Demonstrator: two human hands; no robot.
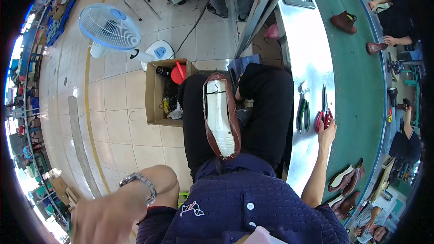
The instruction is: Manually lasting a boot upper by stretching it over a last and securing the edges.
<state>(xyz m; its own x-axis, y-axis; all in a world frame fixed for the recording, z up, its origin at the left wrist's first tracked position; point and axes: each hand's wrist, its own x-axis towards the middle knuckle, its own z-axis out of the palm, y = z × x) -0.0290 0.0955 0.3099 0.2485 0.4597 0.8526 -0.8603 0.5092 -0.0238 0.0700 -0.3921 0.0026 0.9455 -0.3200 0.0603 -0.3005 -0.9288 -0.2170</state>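
Note:
On my lap, between my thighs, lies a brown leather shoe upper [232, 122] pulled over a last, with the cream-coloured bottom [220, 117] facing up. At the right, my right hand [327, 132] has its fingers around the red handles of a pair of scissors [324, 108], whose long blades point away along the metal bench. Beside them lie green-handled pliers [303, 114]. My left hand [106, 214] is raised at the lower left, apart from the shoe, with a metal watch on the wrist. Motion blur hides its fingers.
A cardboard box [153, 116] of odds and ends stands by my left knee, with a fan [110, 27] beyond. Right of the metal bench [309, 54], a green conveyor [352, 90] carries brown shoes [347, 178]. Another person's hand [391, 40] touches a shoe there.

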